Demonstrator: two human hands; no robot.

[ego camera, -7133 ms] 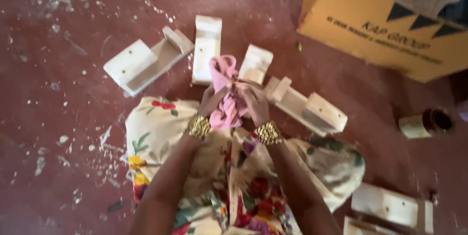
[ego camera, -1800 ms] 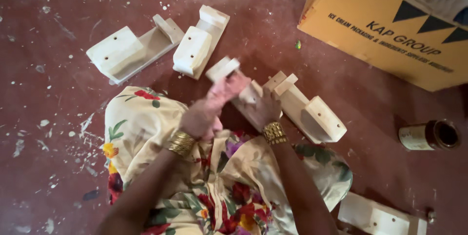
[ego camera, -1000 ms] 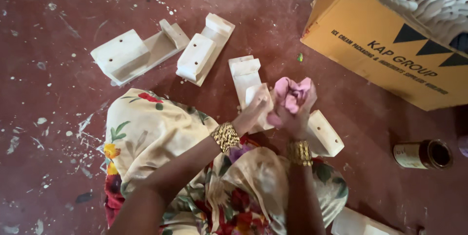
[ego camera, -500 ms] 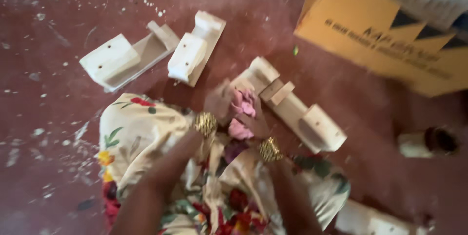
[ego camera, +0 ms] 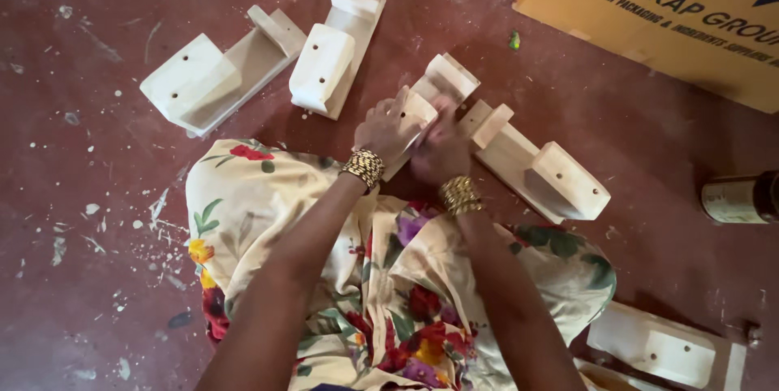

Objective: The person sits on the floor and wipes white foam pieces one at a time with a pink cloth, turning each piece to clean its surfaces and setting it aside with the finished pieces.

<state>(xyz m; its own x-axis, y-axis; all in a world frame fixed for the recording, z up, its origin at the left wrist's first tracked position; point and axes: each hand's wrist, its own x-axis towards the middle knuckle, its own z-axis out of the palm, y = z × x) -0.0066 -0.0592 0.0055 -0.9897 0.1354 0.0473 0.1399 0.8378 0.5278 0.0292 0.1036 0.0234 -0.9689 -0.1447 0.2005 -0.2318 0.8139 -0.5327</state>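
My left hand (ego camera: 388,128) grips a pale wooden bracket piece (ego camera: 445,79) that is tilted up off the red floor just beyond my lap. My right hand (ego camera: 438,154) is closed and blurred, pressed against the near side of the same piece. Only a faint trace of the pink cloth shows under its fingers. Both wrists wear gold bangles. A second bracket (ego camera: 542,170) lies flat just right of my hands, almost touching the held one.
Two more wooden brackets (ego camera: 213,76) (ego camera: 337,44) lie on the floor at upper left, another (ego camera: 664,347) at lower right. A yellow cardboard box (ego camera: 673,10) fills the upper right corner. A tin can (ego camera: 740,198) lies on its side at the right edge. My floral dress covers my lap.
The pink cloth, plainly seen between my hands half a second ago, is now mostly hidden under my right hand. Both hands have closed in on the tilted bracket.
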